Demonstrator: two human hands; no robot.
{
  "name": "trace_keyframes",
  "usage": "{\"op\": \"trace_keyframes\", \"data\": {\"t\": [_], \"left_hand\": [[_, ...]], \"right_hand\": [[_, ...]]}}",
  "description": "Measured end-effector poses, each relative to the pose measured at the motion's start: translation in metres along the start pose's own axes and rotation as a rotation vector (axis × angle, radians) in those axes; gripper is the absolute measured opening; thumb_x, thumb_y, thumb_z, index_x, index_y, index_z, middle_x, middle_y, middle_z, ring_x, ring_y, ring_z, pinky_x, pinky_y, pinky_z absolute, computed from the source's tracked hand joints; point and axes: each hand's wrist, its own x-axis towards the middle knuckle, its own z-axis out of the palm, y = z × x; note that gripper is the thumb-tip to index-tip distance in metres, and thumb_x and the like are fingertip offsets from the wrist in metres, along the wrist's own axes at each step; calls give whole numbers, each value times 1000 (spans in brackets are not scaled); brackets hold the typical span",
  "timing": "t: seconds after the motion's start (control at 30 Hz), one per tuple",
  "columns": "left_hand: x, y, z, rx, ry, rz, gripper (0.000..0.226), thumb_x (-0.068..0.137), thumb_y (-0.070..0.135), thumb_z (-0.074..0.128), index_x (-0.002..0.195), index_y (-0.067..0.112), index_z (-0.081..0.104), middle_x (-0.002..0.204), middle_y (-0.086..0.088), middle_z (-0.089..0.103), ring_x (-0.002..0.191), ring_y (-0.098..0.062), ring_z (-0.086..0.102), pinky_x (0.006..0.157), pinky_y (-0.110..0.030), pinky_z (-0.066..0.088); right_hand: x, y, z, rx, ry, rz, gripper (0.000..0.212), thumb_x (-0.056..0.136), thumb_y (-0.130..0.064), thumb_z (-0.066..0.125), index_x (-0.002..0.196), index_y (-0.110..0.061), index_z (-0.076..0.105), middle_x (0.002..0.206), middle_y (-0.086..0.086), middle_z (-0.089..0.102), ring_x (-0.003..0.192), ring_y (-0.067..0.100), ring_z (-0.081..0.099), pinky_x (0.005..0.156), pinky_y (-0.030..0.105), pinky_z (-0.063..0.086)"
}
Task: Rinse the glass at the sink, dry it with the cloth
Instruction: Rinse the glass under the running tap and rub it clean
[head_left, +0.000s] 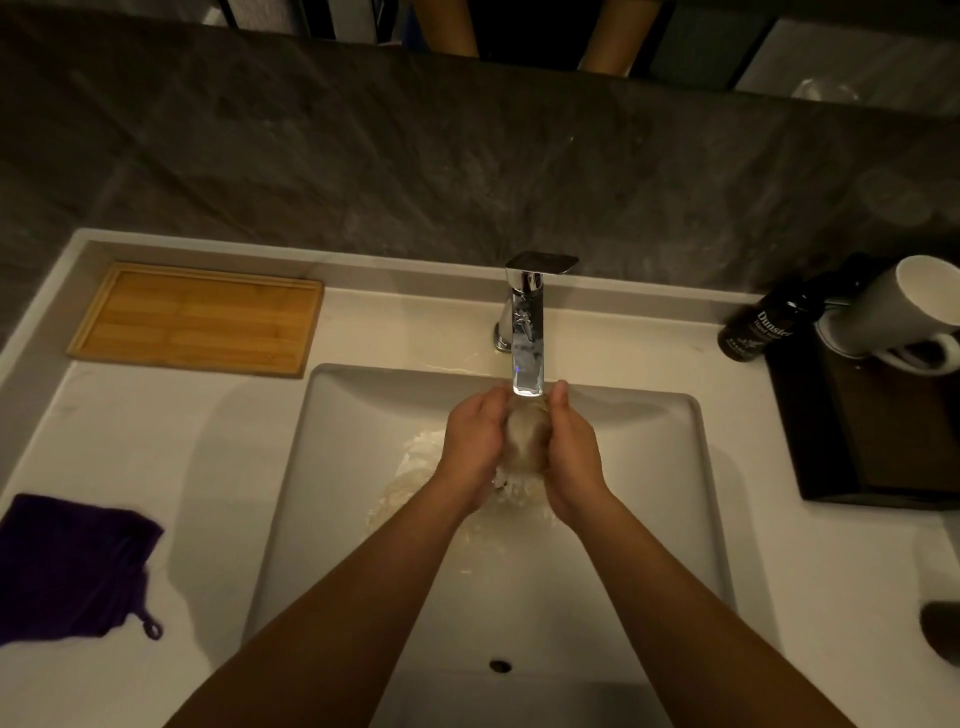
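A clear glass (527, 435) sits between my two hands directly under the chrome faucet (527, 332) spout, with water running over it and splashing into the white sink (675, 519) below. My left hand (472, 447) wraps its left side and my right hand (571, 452) wraps its right side, thumb up by the spout. Most of the glass is hidden by my fingers and the water. The dark purple cloth (67, 566) lies crumpled on the counter at the far left, away from both hands.
A bamboo tray (197, 317) rests at the back left of the counter. At the right stand a dark soap bottle (758, 327) and a white mug (898, 312) beside a dark wooden tray (883, 441). A grey stone wall rises behind the sink.
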Motion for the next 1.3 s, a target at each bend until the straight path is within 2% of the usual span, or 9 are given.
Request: {"op": "trace_keyframes", "data": {"t": [0.1, 0.2, 0.4, 0.6, 0.73, 0.83, 0.97, 1.07, 1.3], "left_hand": [[-8, -3, 9, -206, 58, -113, 24, 94, 26, 54, 84, 11, 69, 87, -21, 68, 84, -31, 65, 67, -35, 52], [-4, -6, 4, -89, 30, -224, 33, 91, 37, 50, 87, 12, 73, 89, -22, 71, 80, -34, 66, 63, -35, 49], [7, 3, -6, 237, -10, -207, 40, 92, 47, 59, 92, 12, 77, 84, -13, 80, 66, -24, 73, 64, -33, 53], [-6, -16, 4, -298, 106, -293, 36, 94, 38, 55, 104, 9, 76, 105, -18, 80, 97, -37, 76, 82, -48, 59], [-2, -14, -2, -77, 28, -268, 31, 96, 32, 50, 92, 15, 76, 90, -12, 78, 74, -28, 72, 59, -28, 52], [6, -5, -7, 156, 22, -249, 29, 90, 39, 58, 85, 15, 74, 86, -12, 76, 74, -31, 71, 64, -33, 49], [5, -11, -3, -148, 107, -302, 33, 82, 40, 64, 92, 12, 77, 101, -18, 80, 93, -38, 76, 83, -51, 61], [-2, -21, 2, -336, 93, -345, 29, 91, 36, 58, 94, 14, 76, 98, -14, 79, 89, -34, 75, 73, -40, 60], [12, -15, -7, 140, 69, -205, 40, 88, 48, 57, 88, 13, 76, 83, -12, 78, 77, -30, 75, 74, -45, 62]], "right_hand": [[-4, 6, 6, 159, 61, 58, 45, 105, -47, 49, 120, -11, 73, 116, 17, 77, 112, 33, 72, 104, 55, 52], [-5, 9, 3, 43, 132, -8, 42, 105, -46, 48, 110, -15, 77, 107, 13, 79, 105, 32, 74, 98, 56, 56], [-8, -1, -1, -228, -27, -59, 40, 109, -38, 43, 93, -23, 77, 83, -3, 79, 77, 5, 75, 67, 19, 55], [-13, 11, 14, 7, 197, 15, 34, 106, -34, 47, 107, -17, 76, 105, 7, 79, 103, 28, 73, 91, 44, 57], [-7, 3, 4, -143, 123, -10, 40, 107, -38, 47, 98, -16, 78, 93, 4, 80, 90, 21, 76, 80, 36, 59], [-6, -3, 0, -254, -30, -16, 39, 107, -40, 49, 90, -20, 78, 84, 0, 80, 77, 12, 75, 65, 22, 56], [-5, 4, 6, -86, 86, 28, 33, 100, -37, 53, 90, -18, 78, 94, 9, 80, 97, 32, 75, 78, 41, 58], [-8, 10, 13, -41, 177, 19, 35, 104, -35, 48, 102, -14, 76, 100, 7, 79, 100, 29, 74, 86, 43, 58], [-1, 1, 2, -303, -21, -38, 42, 104, -38, 51, 93, -5, 75, 89, 18, 78, 81, 26, 75, 77, 43, 58]]}}
